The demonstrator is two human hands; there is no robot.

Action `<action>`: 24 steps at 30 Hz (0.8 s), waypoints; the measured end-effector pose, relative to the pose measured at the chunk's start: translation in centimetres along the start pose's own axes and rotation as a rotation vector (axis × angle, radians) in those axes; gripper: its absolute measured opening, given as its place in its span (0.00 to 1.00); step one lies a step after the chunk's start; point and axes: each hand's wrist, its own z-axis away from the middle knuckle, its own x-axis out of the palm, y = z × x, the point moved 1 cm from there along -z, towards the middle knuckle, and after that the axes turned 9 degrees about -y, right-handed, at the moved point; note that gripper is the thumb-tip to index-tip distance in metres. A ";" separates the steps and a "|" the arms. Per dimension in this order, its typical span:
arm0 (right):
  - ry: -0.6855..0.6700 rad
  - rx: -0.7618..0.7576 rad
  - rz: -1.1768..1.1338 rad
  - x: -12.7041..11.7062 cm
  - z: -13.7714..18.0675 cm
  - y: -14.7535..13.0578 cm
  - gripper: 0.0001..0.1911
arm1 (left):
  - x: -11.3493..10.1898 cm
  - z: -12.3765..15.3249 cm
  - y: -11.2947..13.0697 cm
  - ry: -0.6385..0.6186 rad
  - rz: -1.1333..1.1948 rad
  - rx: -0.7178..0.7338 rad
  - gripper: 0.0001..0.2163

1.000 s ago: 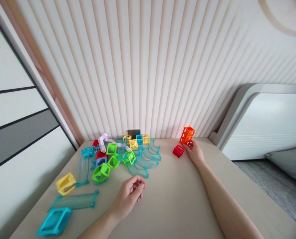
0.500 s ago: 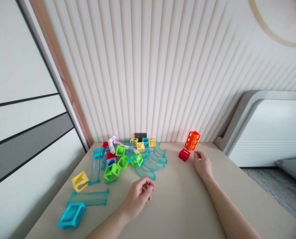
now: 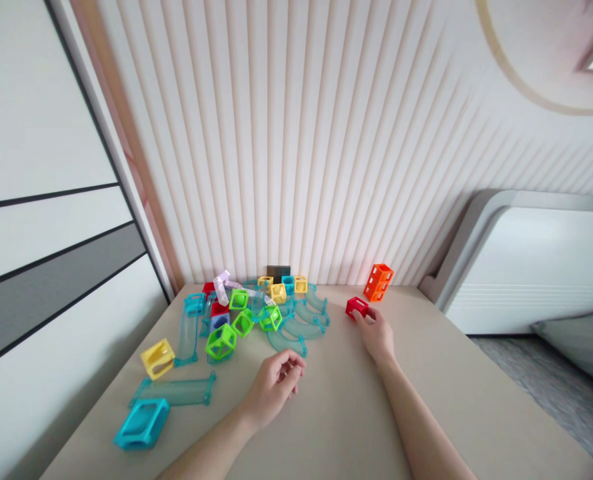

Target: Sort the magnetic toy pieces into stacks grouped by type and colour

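My right hand point(image 3: 375, 331) has its thumb and fingers on a small red cube block point(image 3: 356, 307) on the table, gripping its near right side. Just behind it, an orange stacked-cube tower point(image 3: 378, 283) stands upright, apart from the hand. My left hand point(image 3: 278, 381) rests on the table with its fingers loosely curled and nothing visible in them. Nearest to it is a curved translucent teal track piece point(image 3: 286, 343). Farther left lie green cube frames point(image 3: 221, 342) and a straight teal track point(image 3: 176, 391).
A yellow block point(image 3: 157, 359) and a blue block point(image 3: 141, 424) lie at the table's left. Toward the fluted wall point(image 3: 296, 167) are yellow cubes point(image 3: 278, 293), a lilac piece point(image 3: 221, 287) and a black box point(image 3: 278, 273). A grey-white headboard point(image 3: 536, 267) stands beyond the right edge.
My right hand has moved left from beside the orange tower and taken hold of the red cube block. My left hand stays curled in place; the view has shifted slightly.
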 end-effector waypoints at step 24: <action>-0.562 -0.847 -0.192 2.1 9.9 -7.5 0.27 | -1.3 -0.4 1.1 0.143 0.012 0.166 0.11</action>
